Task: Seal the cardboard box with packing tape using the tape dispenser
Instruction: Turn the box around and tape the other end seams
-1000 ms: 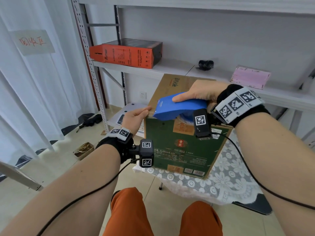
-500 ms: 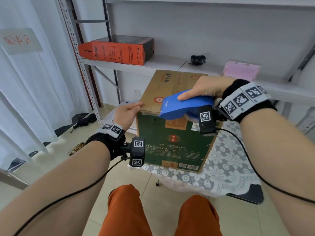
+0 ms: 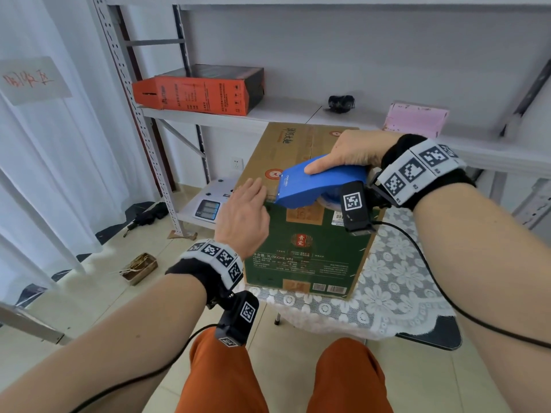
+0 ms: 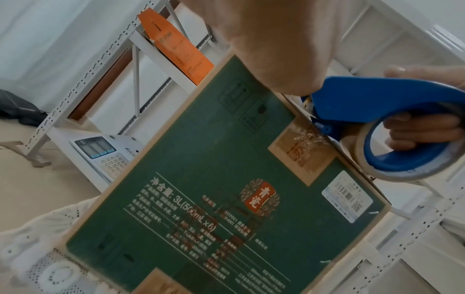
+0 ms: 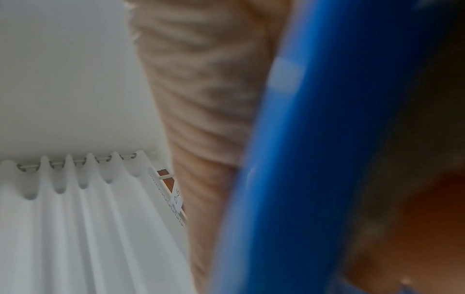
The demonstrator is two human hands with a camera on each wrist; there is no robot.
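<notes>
A cardboard box (image 3: 301,251) with a green front and brown top stands on a lace-covered table (image 3: 396,281). My right hand (image 3: 348,153) grips the blue tape dispenser (image 3: 319,184) at the box's near top edge, thumb along its upper side. The left wrist view shows the dispenser (image 4: 377,103) with its tape roll (image 4: 392,159) against the box (image 4: 226,189) edge, fingers curled through the handle. My left hand (image 3: 244,213) lies flat with straight fingers on the box's near left top corner, next to the dispenser's nose. The right wrist view shows only the blurred blue dispenser (image 5: 314,159).
A metal shelf (image 3: 268,114) behind the box carries an orange box (image 3: 199,90), a black object (image 3: 341,102) and a pink pack (image 3: 416,119). A scale (image 3: 208,204) sits on the lower shelf. White curtains (image 3: 44,174) hang at the left. My orange-clad knees (image 3: 223,377) are below.
My left hand moved from the box's left edge up to its near top corner and flattened beside the dispenser. The dispenser stays at the near top edge.
</notes>
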